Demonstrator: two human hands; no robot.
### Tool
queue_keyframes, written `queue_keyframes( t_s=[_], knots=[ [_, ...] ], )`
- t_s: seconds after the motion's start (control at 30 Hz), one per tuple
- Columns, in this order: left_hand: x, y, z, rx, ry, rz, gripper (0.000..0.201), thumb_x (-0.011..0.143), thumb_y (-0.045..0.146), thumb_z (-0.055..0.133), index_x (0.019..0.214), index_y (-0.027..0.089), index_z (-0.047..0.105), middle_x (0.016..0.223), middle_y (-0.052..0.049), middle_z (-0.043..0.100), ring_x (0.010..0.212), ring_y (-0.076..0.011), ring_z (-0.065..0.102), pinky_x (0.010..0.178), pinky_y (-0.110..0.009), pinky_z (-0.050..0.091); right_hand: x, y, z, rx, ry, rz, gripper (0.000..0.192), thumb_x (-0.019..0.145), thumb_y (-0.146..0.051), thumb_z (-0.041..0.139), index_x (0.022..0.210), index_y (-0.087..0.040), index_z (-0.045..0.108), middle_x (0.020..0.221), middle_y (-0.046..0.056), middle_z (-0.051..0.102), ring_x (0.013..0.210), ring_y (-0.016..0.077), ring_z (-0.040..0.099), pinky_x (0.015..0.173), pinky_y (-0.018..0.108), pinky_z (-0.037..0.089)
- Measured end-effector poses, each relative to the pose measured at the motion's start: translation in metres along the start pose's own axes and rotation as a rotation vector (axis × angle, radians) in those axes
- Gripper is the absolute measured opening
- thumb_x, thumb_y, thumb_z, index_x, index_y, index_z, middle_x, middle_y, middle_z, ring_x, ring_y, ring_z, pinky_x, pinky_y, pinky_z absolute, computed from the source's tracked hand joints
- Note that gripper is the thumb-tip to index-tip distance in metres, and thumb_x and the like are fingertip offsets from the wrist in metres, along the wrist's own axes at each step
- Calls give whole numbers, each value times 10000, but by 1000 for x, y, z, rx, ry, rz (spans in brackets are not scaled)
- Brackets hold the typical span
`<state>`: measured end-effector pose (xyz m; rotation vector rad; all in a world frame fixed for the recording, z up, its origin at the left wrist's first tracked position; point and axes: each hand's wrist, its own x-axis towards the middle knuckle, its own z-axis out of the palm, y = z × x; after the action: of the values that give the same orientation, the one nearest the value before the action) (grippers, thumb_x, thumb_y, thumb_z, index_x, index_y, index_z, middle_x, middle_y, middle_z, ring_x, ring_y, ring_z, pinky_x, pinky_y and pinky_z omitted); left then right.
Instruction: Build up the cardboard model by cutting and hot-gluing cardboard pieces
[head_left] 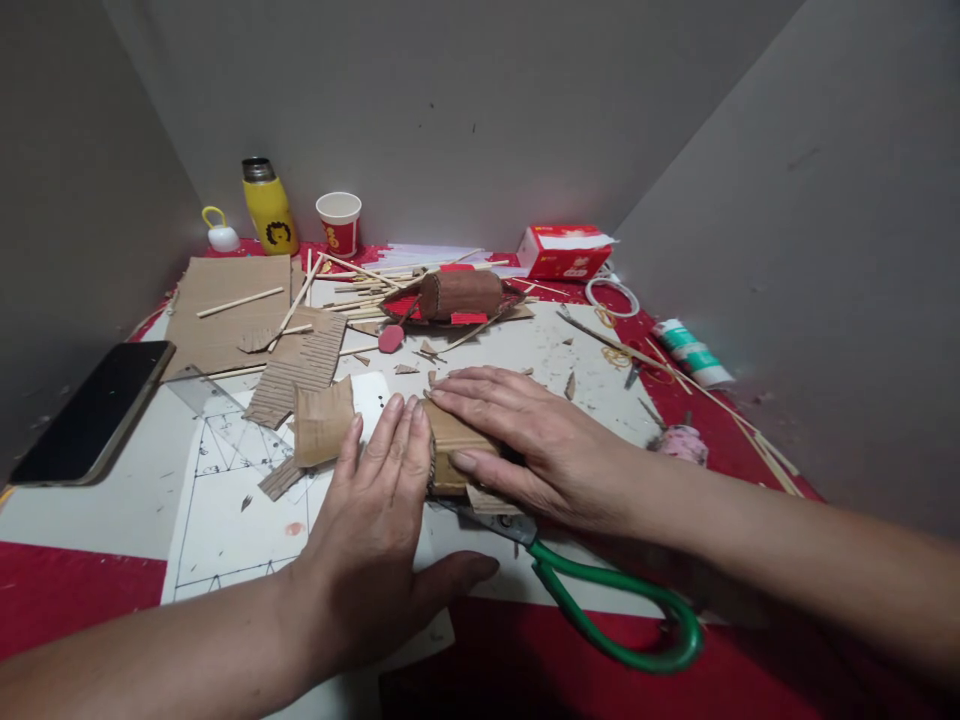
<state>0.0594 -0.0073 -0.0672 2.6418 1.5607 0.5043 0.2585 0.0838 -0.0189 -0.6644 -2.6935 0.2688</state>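
Under both flat, open hands, left hand [375,510] and right hand [525,440], the cardboard roll [450,450] lies pressed, gripped by neither; scissors [600,600] rest just beneath the right

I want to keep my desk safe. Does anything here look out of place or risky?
Yes. The green-handled scissors lie partly under the right hand, blades tucked beneath the cardboard roll both hands press. Cardboard scraps and wooden sticks are strewn across the table.

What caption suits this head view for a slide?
Both hands, left hand and right hand, press flat on a cardboard roll beside green scissors.
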Motion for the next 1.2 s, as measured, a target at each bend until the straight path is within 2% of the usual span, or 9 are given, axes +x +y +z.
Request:
queue_keyframes(
  t_s=[0.23, 0.4, 0.53, 0.67, 0.77, 0.87, 1.0, 1.1, 1.2],
  knots=[
    [2, 0, -1, -40, -19, -12, 1044, 872, 741, 343, 1514, -46, 105, 1587, -289, 173, 1503, -356, 16, 1174, -581, 187, 0, -1, -2, -5, -11, 0, 451, 980, -342, 479, 1377, -131, 512, 1342, 160, 603, 1299, 280, 503, 1060, 513, 454],
    [-2, -2, -18, -74, -35, 30, 1010, 888, 726, 328, 1526, -21, 92, 1596, -263, 140, 1502, -337, 1, 1177, -579, 196, -1, -2, -3, -46, -4, -28, 465, 987, -348, 468, 1351, -63, 521, 1329, 200, 601, 1276, 284, 523, 1051, 501, 466],
    [-10, -7, -28, -52, 32, 3, 986, 899, 693, 366, 1524, -23, 102, 1597, -262, 139, 1503, -338, -1, 1185, -591, 161, -2, -2, -1, -51, -13, -30, 466, 986, -355, 475, 1358, -77, 509, 1338, 195, 593, 1296, 277, 506, 1059, 503, 462],
    [-14, -15, -26, -32, 69, -9, 880, 924, 616, 403, 1500, -21, 211, 1572, -263, 255, 1495, -372, 116, 1163, -621, 215, -1, 1, -3, -45, -43, -24, 468, 987, -353, 475, 1404, -142, 465, 1387, 178, 551, 1315, 269, 492, 1053, 513, 467],
    [-13, -20, -26, -45, 136, 31, 716, 940, 496, 457, 1461, 24, 323, 1495, -237, 432, 1424, -349, 347, 1123, -554, 352, -5, 0, -18, -61, -40, -6, 492, 981, -347, 488, 1446, -201, 417, 1456, 165, 484, 1349, 278, 459, 1056, 527, 460],
    [-11, -25, -31, -52, 217, 68, 625, 925, 372, 518, 1449, 72, 353, 1428, -213, 520, 1325, -317, 484, 1062, -484, 445, -22, -8, -50, -115, 86, 64, 491, 969, -300, 515, 1448, -261, 415, 1436, 123, 514, 1326, 271, 489, 1055, 510, 465],
    [-4, -36, -44, -61, 289, 82, 635, 898, 325, 564, 1475, 189, 337, 1430, -153, 526, 1282, -308, 525, 1043, -479, 457, -70, -25, -89, -278, 332, 327, 332, 939, -259, 564, 1266, -311, 581, 1180, 66, 679, 1056, 238, 658, 911, 433, 549],
    [11, -45, -57, -152, 287, 31, 561, 889, 399, 560, 1422, 276, 437, 1385, -85, 580, 1193, -324, 587, 989, -495, 486, -109, -33, -94, -320, 274, 504, 208, 943, -308, 552, 1122, -253, 644, 983, 67, 718, 823, 207, 691, 717, 369, 580],
    [32, -52, -71, -293, 115, -172, 592, 834, 591, 551, 1346, 294, 548, 1286, -60, 657, 869, -315, 691, 768, -474, 563, -138, -36, -80, -289, 97, 586, 252, 958, -341, 511, 1088, -177, 651, 966, 98, 723, 795, 204, 695, 670, 351, 579]
  ],
)
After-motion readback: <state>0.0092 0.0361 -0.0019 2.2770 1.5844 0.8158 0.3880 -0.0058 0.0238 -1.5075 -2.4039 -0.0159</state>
